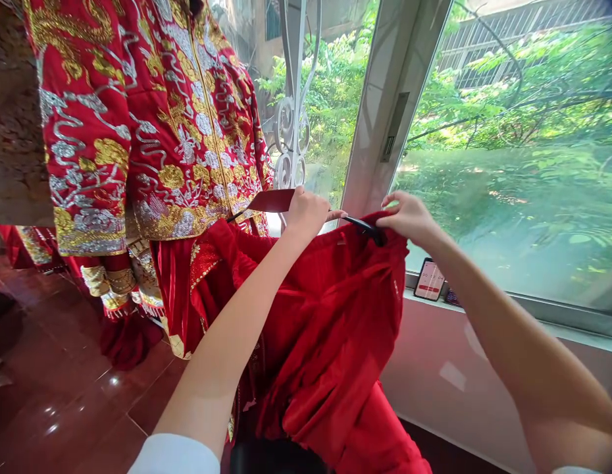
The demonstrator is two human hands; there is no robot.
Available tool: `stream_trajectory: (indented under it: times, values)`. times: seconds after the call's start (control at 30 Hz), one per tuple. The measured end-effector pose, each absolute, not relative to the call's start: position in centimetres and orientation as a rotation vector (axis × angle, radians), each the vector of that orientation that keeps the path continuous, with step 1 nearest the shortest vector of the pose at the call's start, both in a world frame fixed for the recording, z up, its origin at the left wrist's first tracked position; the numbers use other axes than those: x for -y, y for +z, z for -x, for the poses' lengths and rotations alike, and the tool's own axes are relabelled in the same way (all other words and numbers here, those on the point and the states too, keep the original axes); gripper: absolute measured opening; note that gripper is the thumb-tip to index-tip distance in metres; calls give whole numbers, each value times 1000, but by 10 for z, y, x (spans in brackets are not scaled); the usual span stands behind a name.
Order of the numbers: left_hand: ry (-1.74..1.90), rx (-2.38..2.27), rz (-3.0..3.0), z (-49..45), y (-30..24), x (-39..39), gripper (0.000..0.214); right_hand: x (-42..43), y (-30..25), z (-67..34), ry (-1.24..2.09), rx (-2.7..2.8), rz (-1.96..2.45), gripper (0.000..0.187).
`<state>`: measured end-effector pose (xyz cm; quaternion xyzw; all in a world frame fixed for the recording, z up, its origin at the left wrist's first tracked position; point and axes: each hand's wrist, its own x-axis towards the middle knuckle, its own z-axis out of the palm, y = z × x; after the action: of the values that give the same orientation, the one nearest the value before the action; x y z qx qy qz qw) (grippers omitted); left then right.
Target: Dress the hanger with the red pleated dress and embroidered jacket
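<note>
Bright daylight through windows (493, 217), glints on dim floor tiles (74, 388) (small, white), wide-angle stretch toward edges

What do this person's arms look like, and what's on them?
A white sleeve ends near the left elbow. Only a sliver of white sleeve shows for the right arm, at the picture's bottom edge. Both forearms are bare. The left grip and right grip wear no gloves.

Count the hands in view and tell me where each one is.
2. The left hand grips the black hanger near its middle; the right hand holds the top edge of the red cloth by the hanger's end. No others show.
</note>
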<state>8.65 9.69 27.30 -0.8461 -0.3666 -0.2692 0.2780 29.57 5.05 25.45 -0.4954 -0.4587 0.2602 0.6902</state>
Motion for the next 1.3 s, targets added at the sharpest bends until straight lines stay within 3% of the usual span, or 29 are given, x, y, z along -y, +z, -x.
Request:
stream_trajectory:
  times: [0.1,0.17,0.33,0.43,0.63,0.77,0.9,0.97,1.13,1.23,1.3]
  values:
    - [-678,1066,2219,-90,272,-96,60,-43,301,-287,-39,1335,1537,29]
    - [-678,1084,2201,-92,271,-96,55,-42,319,-274,-324,1400,1595,26]
    - [-702,1109,2194,-90,269,-99,36,-43,299,-219,-543,1635,1671,30]
    - [-699,1108,2162,-84,265,-101,23,-34,263,-189,-531,1759,1771,25]
    - [-670,964,2371,-67,266,-100,29,-22,225,-170,-444,1900,1783,19]
    - [-891,750,2487,-30,282,-75,38,-24,235,-176,-495,1881,1800,33]
    - [-1146,1274,2009,36,290,-34,20,-40,261,-191,-545,1794,1662,36]
    - [-1070,1576,1785,66,283,-20,27,-54,274,-195,-429,1894,1464,30]
    - [-674,1962,1710,90,236,-14,54,-87,294,-173,261,2072,1221,22]
    - [-603,2014,1693,87,215,-20,46,-95,296,-149,463,2018,1281,23]
    - [-641,2040,1697,91,211,-23,35,-97,294,-139,407,1955,1324,30]
